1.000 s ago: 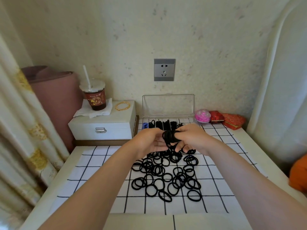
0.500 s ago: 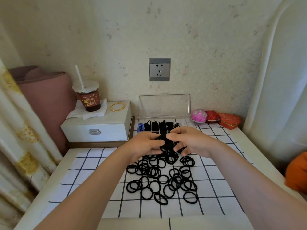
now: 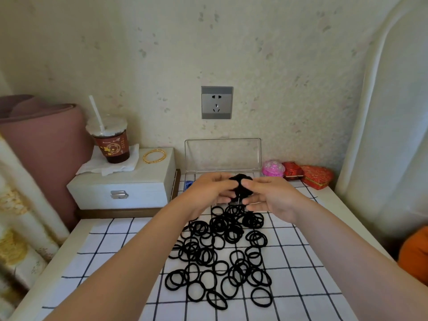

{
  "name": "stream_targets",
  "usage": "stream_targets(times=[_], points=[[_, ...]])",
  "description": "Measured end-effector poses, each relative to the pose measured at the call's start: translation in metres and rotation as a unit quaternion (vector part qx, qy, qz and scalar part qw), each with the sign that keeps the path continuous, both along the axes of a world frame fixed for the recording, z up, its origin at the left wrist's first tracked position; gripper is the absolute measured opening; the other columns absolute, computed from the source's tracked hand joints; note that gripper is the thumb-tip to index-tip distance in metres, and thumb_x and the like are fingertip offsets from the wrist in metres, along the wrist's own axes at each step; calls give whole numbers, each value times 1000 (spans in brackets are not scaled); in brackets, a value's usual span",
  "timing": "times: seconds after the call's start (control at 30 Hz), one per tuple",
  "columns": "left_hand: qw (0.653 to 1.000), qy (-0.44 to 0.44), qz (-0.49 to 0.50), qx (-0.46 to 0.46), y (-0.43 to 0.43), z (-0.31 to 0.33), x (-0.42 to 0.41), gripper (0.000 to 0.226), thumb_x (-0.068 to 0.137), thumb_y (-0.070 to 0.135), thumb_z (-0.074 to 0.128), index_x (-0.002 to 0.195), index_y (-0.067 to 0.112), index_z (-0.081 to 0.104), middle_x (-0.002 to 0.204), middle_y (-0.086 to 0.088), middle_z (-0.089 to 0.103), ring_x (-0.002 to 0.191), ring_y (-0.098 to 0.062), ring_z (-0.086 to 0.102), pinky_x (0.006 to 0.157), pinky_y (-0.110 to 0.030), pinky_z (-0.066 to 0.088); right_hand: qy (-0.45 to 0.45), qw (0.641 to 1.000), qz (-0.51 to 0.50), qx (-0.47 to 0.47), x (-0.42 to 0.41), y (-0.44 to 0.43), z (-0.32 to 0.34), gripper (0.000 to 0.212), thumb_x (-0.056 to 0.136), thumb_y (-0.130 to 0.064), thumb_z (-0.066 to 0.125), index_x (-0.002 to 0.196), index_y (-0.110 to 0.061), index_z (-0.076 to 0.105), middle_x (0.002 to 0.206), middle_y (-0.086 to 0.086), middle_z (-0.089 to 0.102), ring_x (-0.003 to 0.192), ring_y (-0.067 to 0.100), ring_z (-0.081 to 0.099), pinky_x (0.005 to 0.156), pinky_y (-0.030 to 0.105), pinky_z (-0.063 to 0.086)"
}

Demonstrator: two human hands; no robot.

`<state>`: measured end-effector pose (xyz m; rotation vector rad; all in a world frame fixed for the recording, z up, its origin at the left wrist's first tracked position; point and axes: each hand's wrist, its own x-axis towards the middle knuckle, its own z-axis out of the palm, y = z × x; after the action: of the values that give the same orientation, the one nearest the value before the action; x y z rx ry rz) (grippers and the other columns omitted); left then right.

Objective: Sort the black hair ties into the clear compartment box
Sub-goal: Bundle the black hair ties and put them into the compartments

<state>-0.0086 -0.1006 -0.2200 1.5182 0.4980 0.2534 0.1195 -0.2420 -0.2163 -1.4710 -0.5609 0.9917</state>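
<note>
Both hands meet above the far end of the bench point(image 3: 69, 246), in front of the open clear box point(image 3: 222, 156). The left hand point(image 3: 208, 193) and right hand point(image 3: 271, 200) pinch one bunch of ties point(image 3: 240, 186) between their curled fingers, just over the box's compartments. The loose ties point(image 3: 220, 258) lie scattered on the checked cloth point(image 3: 111, 269) below the wrists, near the box.
</note>
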Motion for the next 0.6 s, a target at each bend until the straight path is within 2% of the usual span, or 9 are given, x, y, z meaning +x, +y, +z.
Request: stream_targets(times=[0.07,0.1,0.2,0.27,0.33,0.4,0.5,0.6], points=[[999,-9,23,-30,7,4,15,26,96,19,62,117,4,66,96,-8,70,83,-15,67,75,-24,56,3,999,-35,-3,15,1,3,36,86,-20,75,116,-2,67,98,13,72,71,21,70,65,32,60],[999,-7,48,-14,10,6,21,23,95,16,63,114,4,66,91,-7,70,78,-12,67,73,-21,56,-2,998,-57,-8,23,3,4,38,86,-20,75,118,-1,66,100,14,72,69,21,70,61,31,59],[992,26,93,77,19,8,37,9,91,10,66,100,12,69,86,-4,70,69,-7,64,67,-16,55,-51,990,-131,-26,49,12,3,49,85,-21,77,126,1,59,108,17,70,60,20,71,50,27,54],[983,63,67,161,20,11,46,8,90,15,67,96,16,72,89,2,71,71,-5,63,67,-16,50,-104,982,-147,-61,61,20,1,50,84,-21,79,126,-2,58,108,17,70,55,19,70,44,25,50],[962,107,13,250,22,11,55,13,90,23,68,100,16,74,97,3,71,82,-8,63,73,-19,47,-180,966,-146,-114,68,29,-1,41,84,-24,79,116,-5,63,101,12,71,57,21,71,41,25,46],[936,156,-42,314,24,8,63,17,89,29,68,101,18,74,102,2,70,96,-13,63,85,-25,47,-278,938,-119,-170,71,39,-4,29,84,-28,77,96,-4,69,85,10,72,61,24,72,43,25,42],[900,175,-48,397,29,3,75,16,90,27,63,103,23,72,105,4,65,104,-16,61,87,-26,45,-415,871,-63,-256,71,53,-4,34,80,-36,74,65,-7,68,68,9,70,65,24,70,51,25,37],[895,147,-20,420,36,-3,85,27,90,16,56,114,21,67,121,-3,60,117,-20,53,97,-29,43,-515,798,-33,-309,74,64,-4,29,77,-37,71,62,-12,69,58,2,62,63,22,63,57,26,37]])
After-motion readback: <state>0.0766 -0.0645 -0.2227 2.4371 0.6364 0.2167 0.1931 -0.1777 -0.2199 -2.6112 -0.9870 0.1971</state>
